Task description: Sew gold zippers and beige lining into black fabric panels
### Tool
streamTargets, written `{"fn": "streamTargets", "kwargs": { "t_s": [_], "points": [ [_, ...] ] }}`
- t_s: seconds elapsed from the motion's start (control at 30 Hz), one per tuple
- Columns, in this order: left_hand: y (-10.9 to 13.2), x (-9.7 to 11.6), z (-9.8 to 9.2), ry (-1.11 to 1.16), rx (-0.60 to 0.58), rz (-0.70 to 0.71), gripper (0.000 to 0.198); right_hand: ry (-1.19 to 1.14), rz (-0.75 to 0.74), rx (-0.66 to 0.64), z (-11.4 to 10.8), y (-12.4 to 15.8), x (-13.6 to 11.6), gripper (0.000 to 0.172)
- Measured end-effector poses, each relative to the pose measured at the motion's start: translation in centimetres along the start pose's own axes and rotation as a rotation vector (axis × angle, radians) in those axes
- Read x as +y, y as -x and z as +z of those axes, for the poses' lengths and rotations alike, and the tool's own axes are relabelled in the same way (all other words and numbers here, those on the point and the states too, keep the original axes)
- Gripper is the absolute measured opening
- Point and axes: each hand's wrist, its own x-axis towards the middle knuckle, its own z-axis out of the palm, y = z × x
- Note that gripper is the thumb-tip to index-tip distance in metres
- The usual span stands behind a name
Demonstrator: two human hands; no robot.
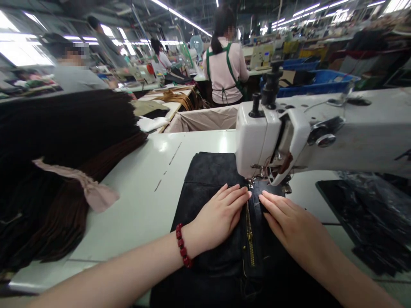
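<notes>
A black leather-like panel (205, 214) lies under the head of a white sewing machine (257, 132). Along its middle runs a brass-toned zipper (249, 235) with a pull near the lower end. My left hand (221, 214) rests flat on the panel just left of the zipper, fingers stretched toward the presser foot (251, 184). A red beaded bracelet (183, 246) circles that wrist. To the right of the zipper, my right hand (285, 218) lies with fingers extended, their tips pressing the panel close to the needle area. Neither hand grasps anything.
A tall stack of black and brown pieces (64, 128) stands at left, a pale cloth strip (96, 194) hanging on it. Black pieces and clear plastic (369, 214) lie at right. Beyond are blue bins (321, 81), a fabric-lined trough (205, 119) and people working.
</notes>
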Motion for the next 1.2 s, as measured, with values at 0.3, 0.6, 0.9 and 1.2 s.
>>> {"fn": "streamTargets", "kwargs": {
  "t_s": [0.3, 0.6, 0.9, 1.2],
  "points": [
    [4.4, 3.0, -1.4, 0.048, -0.135, 0.112, 0.062, -0.157, -0.029, -0.043, -1.2, 0.4, -0.2, 0.041],
    [4.9, 2.5, -0.5, 0.273, -0.013, 0.005, 0.028, -0.242, 0.105, -0.028, -2.5, -2.4, -0.5, 0.028],
    [4.8, 2.7, -0.8, 0.373, -0.029, -0.062, 0.025, -0.121, -0.028, -0.077, -2.2, -4.1, -1.1, 0.016],
    [4.7, 2.7, -0.5, 0.369, -0.006, -0.056, 0.021, 0.002, 0.072, -0.066, -2.5, -1.5, -3.6, 0.023]
  ]
}}
